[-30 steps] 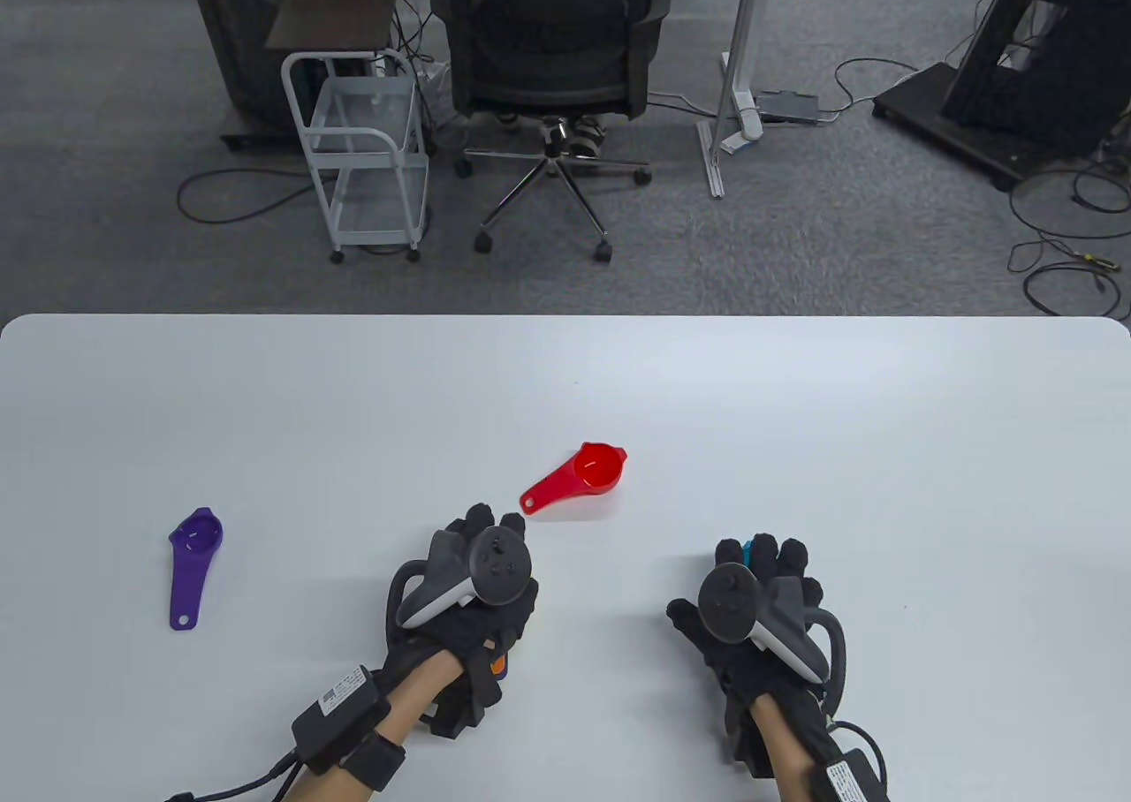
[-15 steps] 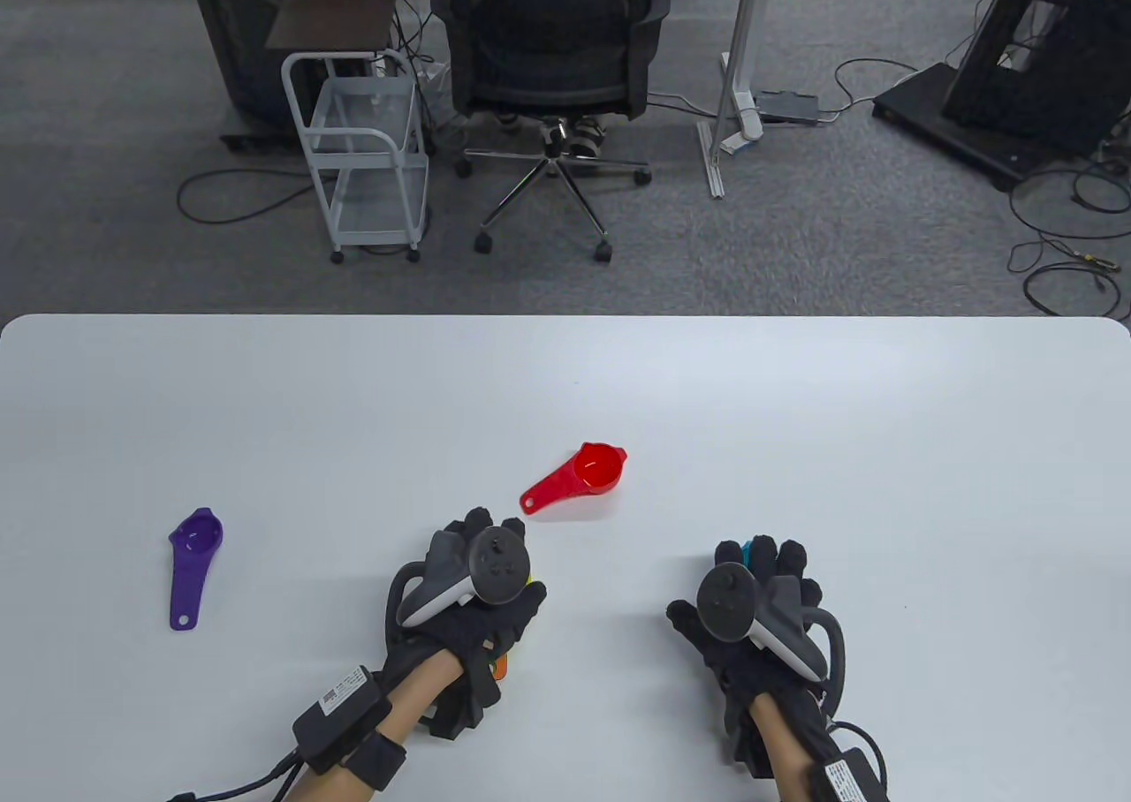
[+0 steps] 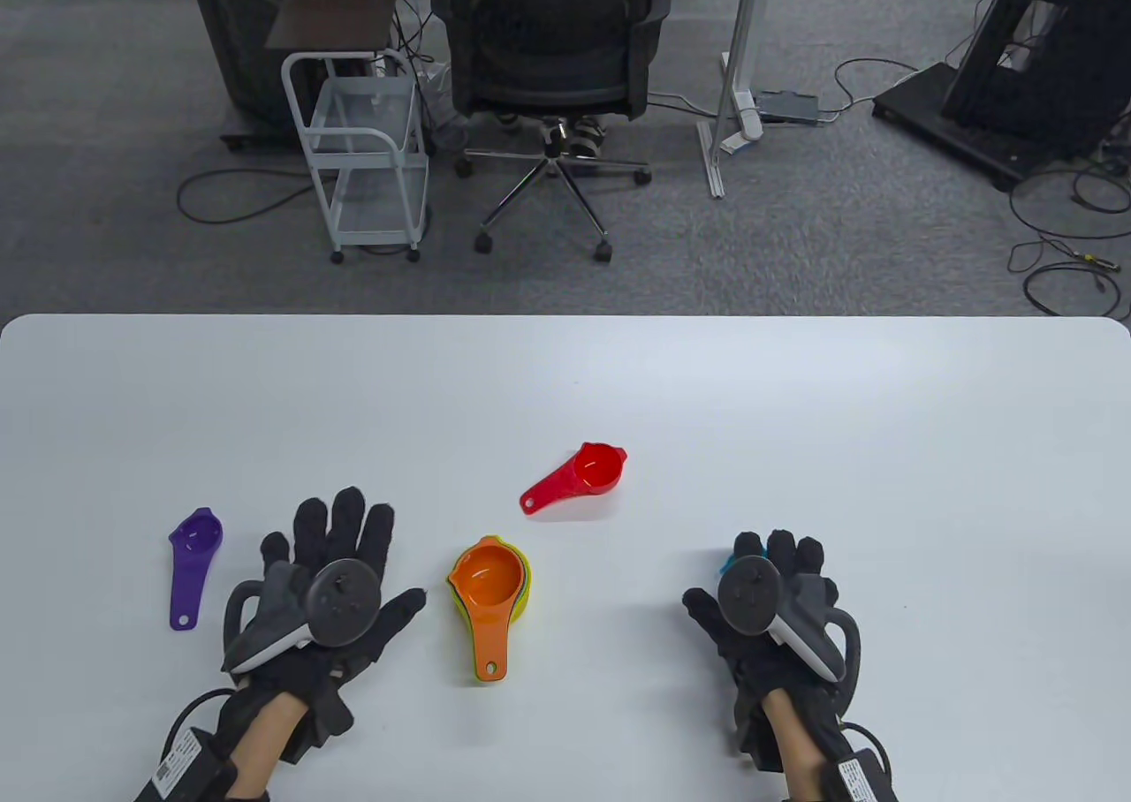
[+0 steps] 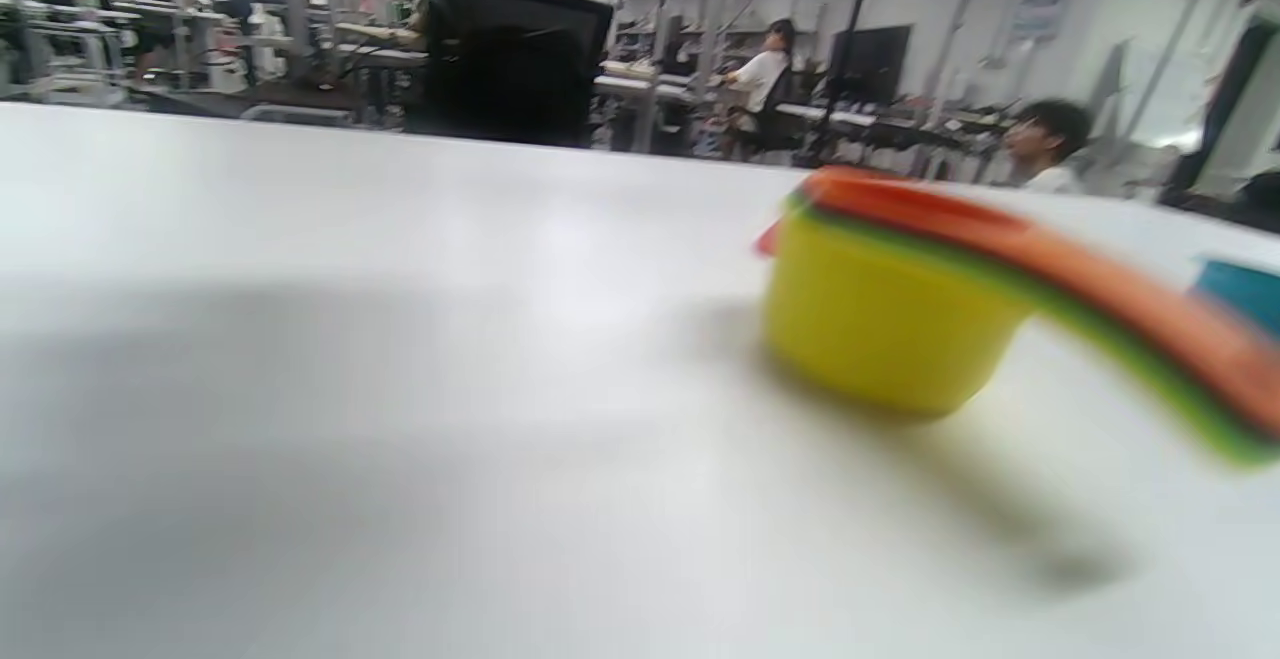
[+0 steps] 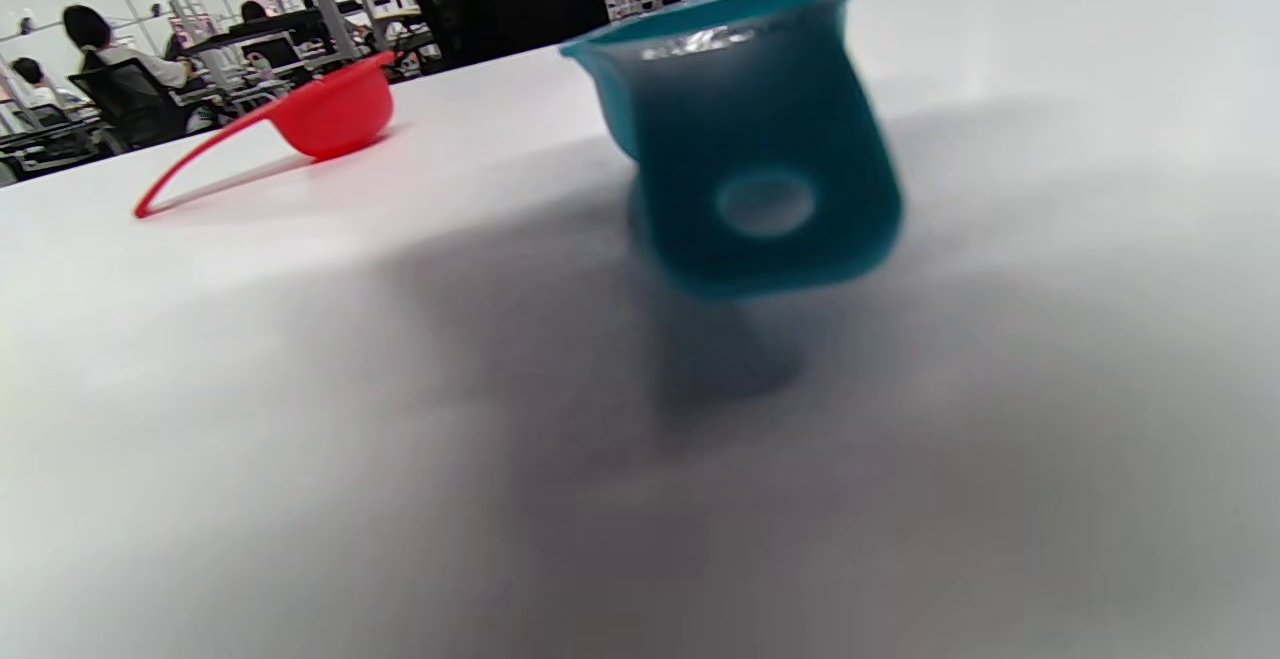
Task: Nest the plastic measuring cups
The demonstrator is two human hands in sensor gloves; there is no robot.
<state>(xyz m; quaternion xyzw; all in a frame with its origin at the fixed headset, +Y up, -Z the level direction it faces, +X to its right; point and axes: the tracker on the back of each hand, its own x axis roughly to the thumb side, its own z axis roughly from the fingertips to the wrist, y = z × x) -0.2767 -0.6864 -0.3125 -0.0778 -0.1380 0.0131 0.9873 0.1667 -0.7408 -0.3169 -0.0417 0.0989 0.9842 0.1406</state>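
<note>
A nested stack of cups, orange on top of green and yellow (image 3: pixel 489 588), stands on the white table (image 3: pixel 795 413), its handle toward me. It also shows in the left wrist view (image 4: pixel 880 324). My left hand (image 3: pixel 353 563) lies to the left of the stack with its fingers spread, holding nothing. A red cup (image 3: pixel 583 473) lies beyond the stack. A purple cup (image 3: pixel 193 563) lies at the far left. My right hand (image 3: pixel 770 586) covers a teal cup (image 3: pixel 728 562). In the right wrist view the teal cup (image 5: pixel 745 169) points its handle at the camera; the grip is hidden.
The red cup also shows in the right wrist view (image 5: pixel 320 119). An office chair (image 3: pixel 552 51) and a white trolley (image 3: pixel 367 148) stand on the floor beyond the table's far edge.
My left hand let go of the nested stack and moved left, fingers spread; the stack now stands uncovered. My right hand shifted slightly right over the teal cup.
</note>
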